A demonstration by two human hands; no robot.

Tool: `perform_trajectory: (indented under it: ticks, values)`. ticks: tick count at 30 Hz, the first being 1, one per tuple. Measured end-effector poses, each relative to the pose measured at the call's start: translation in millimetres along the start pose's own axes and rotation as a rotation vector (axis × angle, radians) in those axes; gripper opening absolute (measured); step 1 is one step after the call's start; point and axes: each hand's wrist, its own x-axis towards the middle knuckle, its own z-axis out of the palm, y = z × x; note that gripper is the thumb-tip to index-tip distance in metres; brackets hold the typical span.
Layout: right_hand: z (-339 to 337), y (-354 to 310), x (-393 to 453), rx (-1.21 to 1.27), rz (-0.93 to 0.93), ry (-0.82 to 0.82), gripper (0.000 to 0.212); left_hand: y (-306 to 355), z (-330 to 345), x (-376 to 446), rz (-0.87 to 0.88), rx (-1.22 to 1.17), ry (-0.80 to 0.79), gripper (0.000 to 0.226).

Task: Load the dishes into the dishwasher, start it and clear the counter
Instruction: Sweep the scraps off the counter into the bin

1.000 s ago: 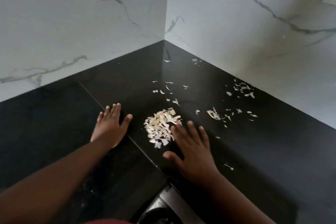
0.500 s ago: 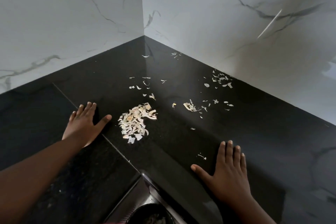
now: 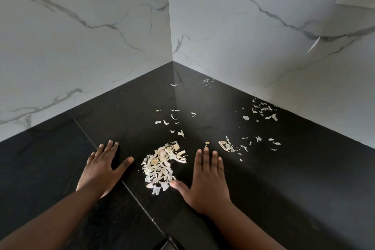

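1. peel pile (image 3: pixel 163 165) on black counter (image 3: pixel 294 199), between both hands.
2. left hand (image 3: pixel 101 168) flat, fingers together, thumb out, left of pile.
3. right hand (image 3: pixel 207 180) flat, fingers straight, thumb touching pile.
4. stray flakes (image 3: pixel 261 110) beyond pile, nr wall.
5. advice: keep palms low, sweep strays in w/ light pressure.

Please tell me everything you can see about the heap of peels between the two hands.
The heap of peels is a loose mound of thin, dry, cream flakes, like garlic skin. It lies on the black counter, between the flat left hand and right hand. The right thumb touches its near edge.
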Motion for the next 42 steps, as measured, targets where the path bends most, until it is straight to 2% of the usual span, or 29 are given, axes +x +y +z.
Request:
perform_trajectory:
  ticks: [4,7,9,12,16,18,21,28,31,33,37,39,42]
  values:
    - [-2.3,-12.3,19.9,0.028,-0.176,0.001,0.118,3.0,-2.7,0.4,0.000,0.016,-0.019,0.098]
    - [-9.0,-8.4,27.8,0.214,-0.308,0.023,0.111,4.4,-4.2,0.3,-0.001,0.040,-0.038,0.098]
    - [-17.6,11.3,31.2,0.359,-0.270,0.097,0.108,3.3,-4.1,1.4,0.001,0.056,-0.054,0.098]
    - [-36.9,73.9,36.6,0.468,-0.076,0.240,0.104,-1.3,-0.5,5.0,0.026,0.107,-0.068,0.100]
    - [-73.0,186.4,52.0,0.284,0.164,0.224,0.102,-3.1,-1.3,13.2,0.196,0.104,-0.093,0.103]
    - [-90.9,229.1,66.7,0.239,0.137,0.175,0.101,-1.9,-3.5,14.8,0.279,0.111,-0.113,0.103]
    - [-110.2,263.0,98.9,0.219,0.052,0.126,0.104,-3.9,-5.8,15.8,0.309,0.117,-0.118,0.098]
    - [-120.8,273.7,182.0,0.099,-0.100,0.125,0.099,-14.8,-1.0,18.7,0.332,-0.005,-0.105,0.083]
    - [-119.7,281.1,200.4,0.158,-0.112,0.169,0.090,-15.0,-1.0,19.1,0.330,-0.014,-0.107,0.082]
    - [-111.6,283.8,205.9,0.205,-0.116,0.143,0.077,-12.6,-3.7,18.4,0.326,-0.017,-0.110,0.081]
    - [-101.4,278.1,206.9,0.433,-0.033,0.145,0.063,-7.6,-6.9,16.2,0.324,-0.006,-0.097,0.083]
    - [-98.6,269.0,199.2,0.473,-0.057,0.122,0.061,-6.0,-7.7,16.3,0.314,0.002,-0.103,0.088]
    - [-90.9,240.0,177.9,0.496,-0.160,0.016,0.070,-5.0,-8.4,16.0,0.300,0.004,-0.121,0.090]
